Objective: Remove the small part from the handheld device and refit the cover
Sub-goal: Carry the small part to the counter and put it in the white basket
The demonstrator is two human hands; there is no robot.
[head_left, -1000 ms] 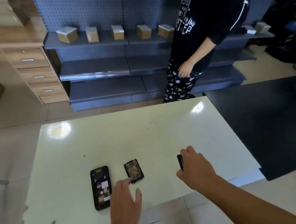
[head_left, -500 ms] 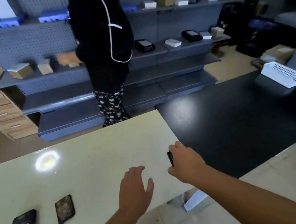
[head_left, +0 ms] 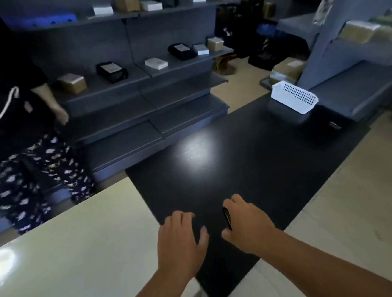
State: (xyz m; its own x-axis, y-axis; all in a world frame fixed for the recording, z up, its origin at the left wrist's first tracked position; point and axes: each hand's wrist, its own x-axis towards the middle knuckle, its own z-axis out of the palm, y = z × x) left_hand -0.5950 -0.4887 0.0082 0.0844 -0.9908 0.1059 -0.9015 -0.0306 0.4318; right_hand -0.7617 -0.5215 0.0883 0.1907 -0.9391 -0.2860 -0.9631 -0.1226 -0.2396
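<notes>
My right hand [head_left: 247, 222] hovers over the near end of a black table [head_left: 250, 148] and grips a small flat black part [head_left: 227, 218] edge-on between thumb and fingers. My left hand [head_left: 180, 243] is beside it, palm down with fingers spread and nothing in it, over the seam between the black table and a pale cream table [head_left: 70, 268]. The handheld device and its cover are out of view.
A person [head_left: 15, 118] in dark clothes stands at the left, by grey shelving [head_left: 136, 87] holding several boxes. A white perforated basket [head_left: 294, 97] sits on a dark box at the black table's far right. Tiled floor lies to the right.
The view has swung right: the device and cover on the cream table have left the frame. Both hands now hover over the black table, the right still gripping the black part.
</notes>
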